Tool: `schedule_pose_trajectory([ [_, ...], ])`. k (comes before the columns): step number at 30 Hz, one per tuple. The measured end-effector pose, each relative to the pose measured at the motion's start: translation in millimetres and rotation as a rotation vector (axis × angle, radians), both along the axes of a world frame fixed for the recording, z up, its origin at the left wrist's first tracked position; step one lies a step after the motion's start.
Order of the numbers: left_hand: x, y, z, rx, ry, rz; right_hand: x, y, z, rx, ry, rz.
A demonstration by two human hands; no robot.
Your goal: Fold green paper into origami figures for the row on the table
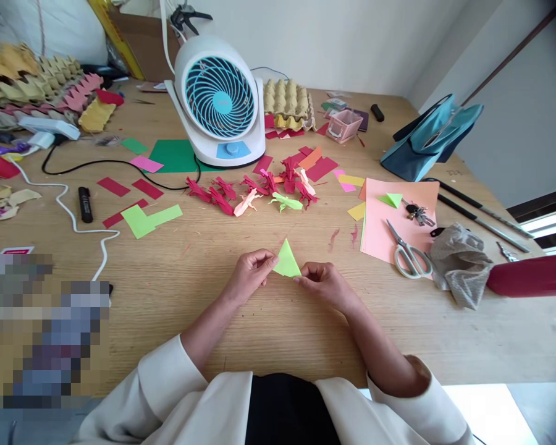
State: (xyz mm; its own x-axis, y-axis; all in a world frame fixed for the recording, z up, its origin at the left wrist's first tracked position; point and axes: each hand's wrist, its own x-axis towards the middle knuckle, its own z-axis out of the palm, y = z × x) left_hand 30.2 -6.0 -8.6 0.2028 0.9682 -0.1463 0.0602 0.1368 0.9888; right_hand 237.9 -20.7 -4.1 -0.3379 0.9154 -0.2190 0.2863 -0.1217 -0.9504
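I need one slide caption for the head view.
Left hand and right hand hold a green paper triangle, with folded paper figures and a fan beyond.

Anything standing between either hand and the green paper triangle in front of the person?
Nothing visible: the left hand pinches the green triangle at its left edge, and the right hand pinches its lower right corner.
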Motion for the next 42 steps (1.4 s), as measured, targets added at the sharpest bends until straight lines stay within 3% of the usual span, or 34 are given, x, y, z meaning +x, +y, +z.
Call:
schedule_pose_trajectory([
  [9,1,-2,4.9,0.276,0.171,-0.008,1,0,-0.1,0.031,0.044,0.076],
  [17,8,-7,3.4,0.183,0.139,-0.080,-5,-1,-3.9,0.031,0.087,0.022],
  [22,9,-6,2.5,0.250,0.201,-0.115,-6,-1,-4.8,0.057,0.142,0.015],
  [33,12,-7,-6.3,0.056,0.009,-0.092,-9,3,-15.0,-0.002,0.260,-0.238],
  [42,9,-4,-5.3,0.227,0.094,-0.058,-12,3,-11.0,-0.079,0.362,-0.248],
])
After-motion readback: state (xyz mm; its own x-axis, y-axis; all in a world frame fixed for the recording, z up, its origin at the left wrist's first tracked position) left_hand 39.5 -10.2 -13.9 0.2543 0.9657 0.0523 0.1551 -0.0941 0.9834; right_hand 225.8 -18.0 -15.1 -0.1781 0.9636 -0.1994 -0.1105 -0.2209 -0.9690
